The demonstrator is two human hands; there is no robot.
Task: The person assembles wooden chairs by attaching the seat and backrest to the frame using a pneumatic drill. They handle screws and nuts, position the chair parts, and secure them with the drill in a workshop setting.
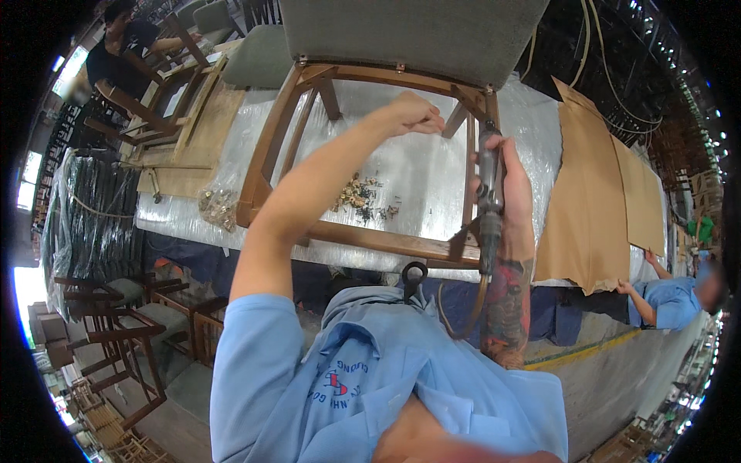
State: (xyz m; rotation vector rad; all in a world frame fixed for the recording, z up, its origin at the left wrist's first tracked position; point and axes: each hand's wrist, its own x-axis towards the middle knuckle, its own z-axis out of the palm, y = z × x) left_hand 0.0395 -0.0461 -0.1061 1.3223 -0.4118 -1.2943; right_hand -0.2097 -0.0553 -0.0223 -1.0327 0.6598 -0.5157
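In front of me a wooden chair frame [363, 238] with a grey padded panel [409, 35] stands on the plastic-wrapped table [301, 255]. My right hand [515, 181] is wrapped round a dark air screwdriver [489, 202], its tip up at the frame's right corner by the panel and a hose [480, 305] hanging from its lower end. My left hand [418, 116] is over the frame's opening, left of that corner, fingers curled closed; whatever they may hold is hidden. Below it, brass-coloured and black screws [359, 197] lie in a loose pile inside the frame.
A clear bag of hardware [218, 208] lies left of the frame. Brown cardboard sheets [587, 185] cover the table's right, where a person in blue [675, 301] holds an edge. At far left another person [123, 58] handles a chair frame [147, 108]. Chairs [139, 332] crowd the lower left.
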